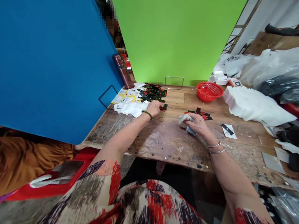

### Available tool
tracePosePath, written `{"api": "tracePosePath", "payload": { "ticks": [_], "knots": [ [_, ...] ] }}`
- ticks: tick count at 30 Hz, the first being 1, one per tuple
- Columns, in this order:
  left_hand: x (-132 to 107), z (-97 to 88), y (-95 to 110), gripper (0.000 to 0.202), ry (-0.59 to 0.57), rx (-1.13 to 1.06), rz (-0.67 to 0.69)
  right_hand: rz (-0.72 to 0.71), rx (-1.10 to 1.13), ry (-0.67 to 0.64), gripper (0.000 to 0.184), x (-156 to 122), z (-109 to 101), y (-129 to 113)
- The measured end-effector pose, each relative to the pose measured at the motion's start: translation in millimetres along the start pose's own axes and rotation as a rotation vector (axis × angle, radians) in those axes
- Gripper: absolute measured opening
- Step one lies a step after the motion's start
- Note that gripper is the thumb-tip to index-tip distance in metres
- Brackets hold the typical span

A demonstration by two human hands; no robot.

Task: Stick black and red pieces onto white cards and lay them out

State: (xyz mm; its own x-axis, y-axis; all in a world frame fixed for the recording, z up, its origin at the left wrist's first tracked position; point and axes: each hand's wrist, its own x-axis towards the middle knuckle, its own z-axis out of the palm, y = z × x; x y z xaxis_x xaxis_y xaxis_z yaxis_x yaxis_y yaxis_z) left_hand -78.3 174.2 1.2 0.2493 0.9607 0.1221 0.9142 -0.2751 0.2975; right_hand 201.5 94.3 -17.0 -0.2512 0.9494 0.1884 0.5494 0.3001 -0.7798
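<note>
My left hand (154, 109) is at the near edge of a heap of small dark green-black and red strips (153, 92). Its fingers are pinched together on one small dark strip (164, 107), partly hidden by the fingertips. In my right hand (198, 124) is a crumpled white-and-blue rag (185, 120), gripped just above the worn tabletop. Just beyond that hand lies a smaller group of dark and red strips (205, 115). White cards with yellow parts (127, 96) spread out left of the heap.
A red plastic basket (209, 91) with red pieces stands at the back right. To its right lies a white bag (257, 105). One dark strip rests on a white card (229, 130). Blue (53, 62) and green (179, 40) panels border the wooden table (130, 140); a flask (122, 71) stands between them.
</note>
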Motion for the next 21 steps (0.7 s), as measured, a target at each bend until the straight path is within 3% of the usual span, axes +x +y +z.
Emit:
{"api": "tracePosePath", "payload": {
  "ticks": [3, 5, 8, 10, 13, 15, 21],
  "knots": [
    [-6.9, -1.4, 4.0, 0.030, 0.026, 0.019, 0.006, -0.030, -0.058, 0.007, 0.016, 1.8, 5.0, 5.4],
    [-15.1, 0.6, 16.9, 0.026, 0.077, -0.073, 0.047, -0.139, -0.084, 0.104, 0.021, 2.0, 9.1, 3.3],
    [-33.6, 8.8, 46.3, 0.025, 0.073, -0.364, 0.177, -0.359, -0.125, 0.254, 0.037, 0.6, 17.5, -5.8],
    [-46.0, 14.7, 65.9, 0.028, 0.061, -0.599, 0.281, -0.421, -0.149, 0.239, 0.044, -0.5, 20.7, -11.2],
    [-54.4, 19.6, 85.0, 0.025, 0.093, -0.770, 0.314, -0.337, -0.145, 0.100, 0.032, -1.2, 14.2, -13.2],
    [-49.4, 23.0, 92.8, 0.021, 0.105, -0.796, 0.287, -0.252, -0.137, 0.091, 0.025, -1.1, 1.5, -11.2],
    [-2.7, 48.2, 125.8, 0.014, 0.125, -0.755, 0.230, -0.061, -0.228, 0.643, 0.025, -1.7, -40.8, -5.5]
  ]
}}
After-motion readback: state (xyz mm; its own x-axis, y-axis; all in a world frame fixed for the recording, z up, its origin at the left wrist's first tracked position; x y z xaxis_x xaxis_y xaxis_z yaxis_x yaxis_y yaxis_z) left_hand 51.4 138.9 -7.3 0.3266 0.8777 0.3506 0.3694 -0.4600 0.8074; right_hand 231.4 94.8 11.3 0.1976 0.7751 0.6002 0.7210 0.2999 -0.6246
